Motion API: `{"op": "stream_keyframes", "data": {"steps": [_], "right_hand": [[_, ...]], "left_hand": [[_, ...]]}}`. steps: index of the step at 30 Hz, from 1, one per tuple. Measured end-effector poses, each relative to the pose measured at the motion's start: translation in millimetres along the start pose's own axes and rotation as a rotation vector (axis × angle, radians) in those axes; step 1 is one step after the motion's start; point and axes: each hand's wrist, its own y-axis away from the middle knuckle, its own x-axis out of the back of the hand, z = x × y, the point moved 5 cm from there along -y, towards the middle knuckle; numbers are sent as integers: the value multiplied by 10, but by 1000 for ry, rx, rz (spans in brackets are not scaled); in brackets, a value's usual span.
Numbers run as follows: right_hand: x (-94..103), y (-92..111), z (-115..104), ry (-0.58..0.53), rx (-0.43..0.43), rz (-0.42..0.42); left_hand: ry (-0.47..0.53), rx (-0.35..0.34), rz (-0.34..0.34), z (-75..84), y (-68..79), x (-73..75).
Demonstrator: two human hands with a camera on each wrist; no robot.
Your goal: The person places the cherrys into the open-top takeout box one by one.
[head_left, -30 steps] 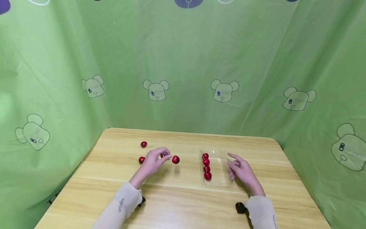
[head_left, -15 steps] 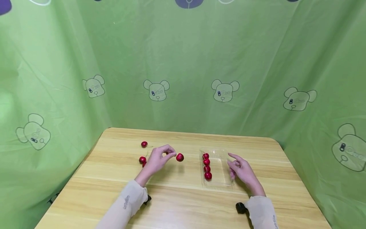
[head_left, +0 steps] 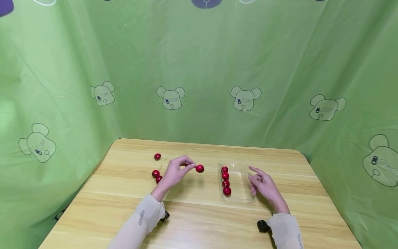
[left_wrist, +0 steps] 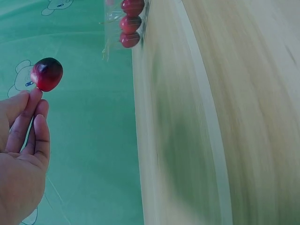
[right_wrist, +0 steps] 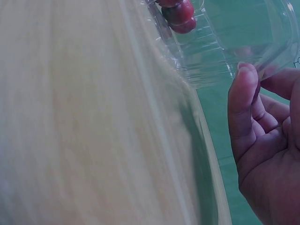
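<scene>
In the head view my left hand (head_left: 175,172) pinches a dark red cherry (head_left: 199,168) by its stem, raised above the table between the loose cherries and the clear plastic tray (head_left: 240,199). The left wrist view shows that cherry (left_wrist: 47,74) hanging past the thumb and fingertips. Several cherries (head_left: 226,183) line the tray's left side in a column, some with stems showing. My right hand (head_left: 264,186) is at the tray's right edge, index finger extended. Up close, the right thumb (right_wrist: 243,89) is right at the plastic wall.
At the left of the wooden table (head_left: 192,228), two loose cherries (head_left: 155,173) lie together behind the left wrist. Another cherry (head_left: 157,156) with a stem lies farther back. A green curtain (head_left: 199,69) with bear prints surrounds the table's back and sides.
My left hand has moved to the right with the cherry, toward the tray, uncovering a second cherry beside the wrist. The right hand and the tray have stayed put.
</scene>
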Motion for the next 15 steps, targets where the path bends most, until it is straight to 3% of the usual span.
{"op": "stream_keyframes", "data": {"steps": [15], "right_hand": [[3, 15, -10, 8, 2, -2]], "left_hand": [[25, -43, -33, 21, -145, -268]]}}
